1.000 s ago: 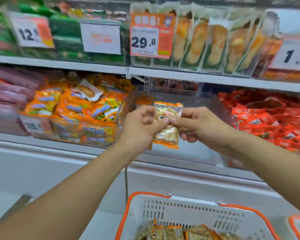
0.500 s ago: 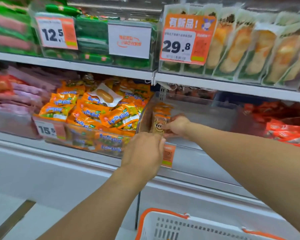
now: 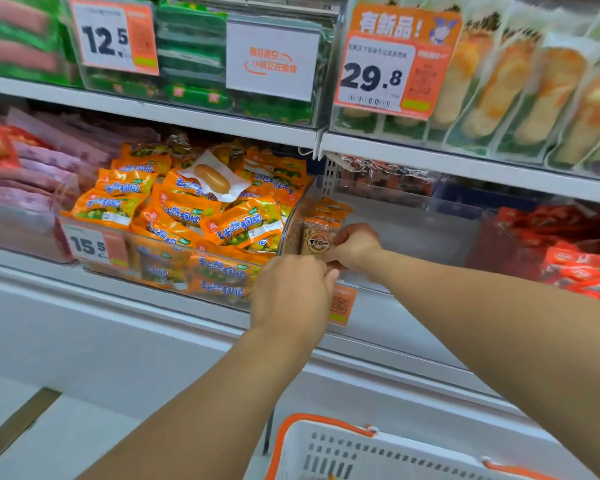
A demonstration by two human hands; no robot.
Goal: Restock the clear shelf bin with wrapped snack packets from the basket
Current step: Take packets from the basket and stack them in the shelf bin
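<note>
the packets (image 3: 321, 226) stand upright in a short row at the left end of the clear bin (image 3: 409, 233), hard against its curved left wall, on the middle shelf (image 3: 201, 119). the front packet shows a round brown label facing outward. the right hand (image 3: 352, 245) reaches into the bin from the right, fingers curled, and pinches the right edge of that front packet. the left hand (image 3: 291, 289) sits lower, just in front of the bin's front wall, with its back to the camera and its fingers bent forward toward the right hand; whether it has hold of anything i cannot tell, since the fingertips are hidden behind the hand itself. the two hands are close, nearly touching at the knuckles. an orange tag (image 3: 342, 304) hangs on the bin's front, partly hidden by the left hand. left of the bin lies a bin of orange sausage packs (image 3: 194, 216) with a 15.5 price tag (image 3: 94, 245). right of it lie red packs (image 3: 582, 258). on the upper shelf hang tags reading 12.5 (image 3: 113, 38) and 29.8 (image 3: 392, 67). at the bottom edge the white basket (image 3: 354, 452) with an orange rim shows its perforated wall.
</note>
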